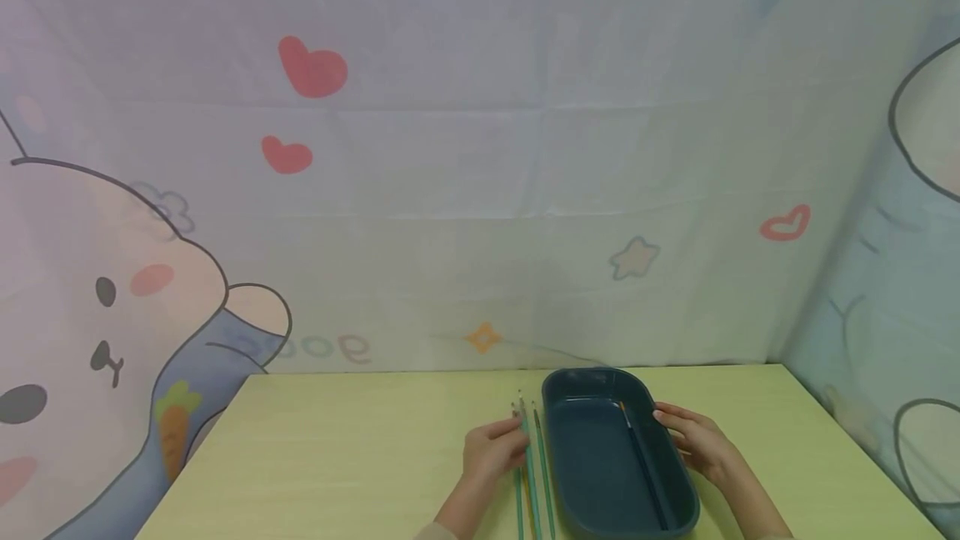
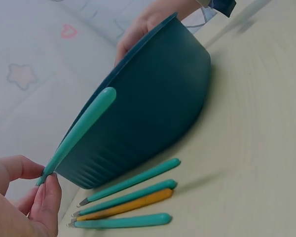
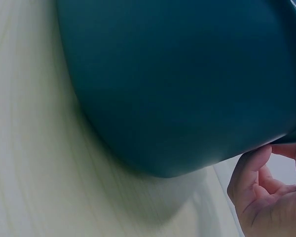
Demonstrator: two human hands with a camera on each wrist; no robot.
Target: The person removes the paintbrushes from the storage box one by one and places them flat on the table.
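Teal brush point(image 2: 79, 132) pinched at its tip by left hand point(image 1: 491, 450), smooth dark oval tray point(image 1: 600, 473) rim touched by relaxed right hand point(image 1: 693, 437), slim brushes point(image 2: 128, 200) laid near-left.

brushes point(image 1: 534, 482) cut off at bottom edge, tips too small

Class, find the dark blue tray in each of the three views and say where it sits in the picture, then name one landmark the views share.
Head: dark blue tray at bottom centre-right, between both hands.
Left wrist: it fills the centre, tilted across the frame, green brushes below it.
Right wrist: its outer wall fills the upper frame.
Shared landmark: the pale yellow-green table.
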